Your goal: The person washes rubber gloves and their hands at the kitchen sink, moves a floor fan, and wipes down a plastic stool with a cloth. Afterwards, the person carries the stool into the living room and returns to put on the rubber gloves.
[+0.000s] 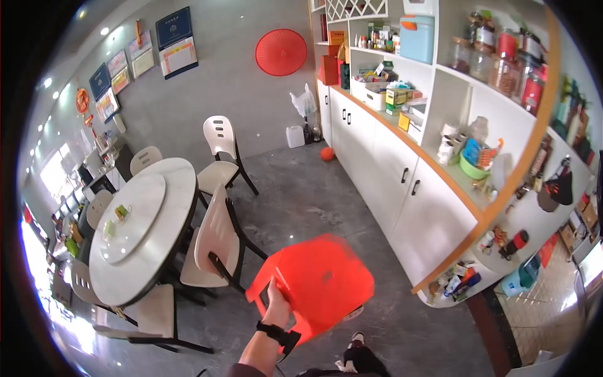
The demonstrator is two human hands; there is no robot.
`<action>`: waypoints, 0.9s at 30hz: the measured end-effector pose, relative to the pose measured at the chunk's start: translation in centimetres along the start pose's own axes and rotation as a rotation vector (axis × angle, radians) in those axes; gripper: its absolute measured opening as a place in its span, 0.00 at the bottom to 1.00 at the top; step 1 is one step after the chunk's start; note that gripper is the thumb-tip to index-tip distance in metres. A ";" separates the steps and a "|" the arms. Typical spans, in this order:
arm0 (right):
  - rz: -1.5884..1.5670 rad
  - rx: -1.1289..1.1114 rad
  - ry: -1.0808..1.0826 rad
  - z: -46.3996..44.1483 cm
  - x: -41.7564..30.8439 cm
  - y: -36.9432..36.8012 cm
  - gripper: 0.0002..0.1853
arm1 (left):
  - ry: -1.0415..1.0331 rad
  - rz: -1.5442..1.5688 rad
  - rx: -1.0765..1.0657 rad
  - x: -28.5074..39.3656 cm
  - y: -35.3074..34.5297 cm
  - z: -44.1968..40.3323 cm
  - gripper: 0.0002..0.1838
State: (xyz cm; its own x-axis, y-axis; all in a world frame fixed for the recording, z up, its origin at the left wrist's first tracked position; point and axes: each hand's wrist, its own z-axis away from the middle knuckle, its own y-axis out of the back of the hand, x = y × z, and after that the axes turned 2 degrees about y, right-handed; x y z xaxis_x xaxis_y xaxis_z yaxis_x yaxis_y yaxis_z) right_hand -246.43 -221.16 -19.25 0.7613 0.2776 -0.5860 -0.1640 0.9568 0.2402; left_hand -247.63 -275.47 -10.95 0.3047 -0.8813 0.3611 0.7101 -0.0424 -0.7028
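- White and round, the table [182, 179] stands on your left, with a turntable [151, 195] on it holding a few small green things.
- Your left hand [276, 305] is clamped on the near left side of the red stool [333, 276]; some of the fingers are hidden behind the plastic.
- The red stool is held up off the floor [314, 210], tilted so its seat faces you, between the chair [210, 250] and the low cupboards [392, 188]. It looks like moulded plastic, so expect it to be light and stiff, a little slick on the flat seat, and hardly fragile. The seat rim or a leg should give you a surer hold than the smooth top.
- The white bin [375, 99] on the counter holds small packets and boxes.
- On the shelf above, the blue box [416, 45] has an orange catch; you can't see what is inside.
- The green basket [468, 168] farther right holds blue and orange things.
- The glass jars [504, 76] higher up have dark and brownish contents, too small to name.
- Your right hand is out of sight, so its grip can't be told.
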 end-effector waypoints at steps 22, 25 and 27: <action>1.208 -0.279 0.620 -31.4 -48.1 -34.9 0.26 | -0.111 -0.055 -0.160 32.6 -29.9 -50.2 0.35; 1.210 -0.360 0.386 -32.2 -50.2 -40.4 0.24 | -0.108 0.044 -0.226 37.5 -31.8 -57.9 0.35; 1.197 -0.365 0.272 -33.6 -52.7 -44.3 0.23 | -0.094 0.082 -0.276 40.8 -32.7 -63.2 0.34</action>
State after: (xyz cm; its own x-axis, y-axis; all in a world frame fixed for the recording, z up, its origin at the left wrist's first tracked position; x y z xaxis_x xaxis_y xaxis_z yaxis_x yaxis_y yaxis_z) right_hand -300.31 -275.23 -25.00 -0.1247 0.9453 -0.3013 -0.8492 0.0553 0.5251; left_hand -298.50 -339.73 -11.96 0.4205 -0.8403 0.3420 0.4852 -0.1102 -0.8674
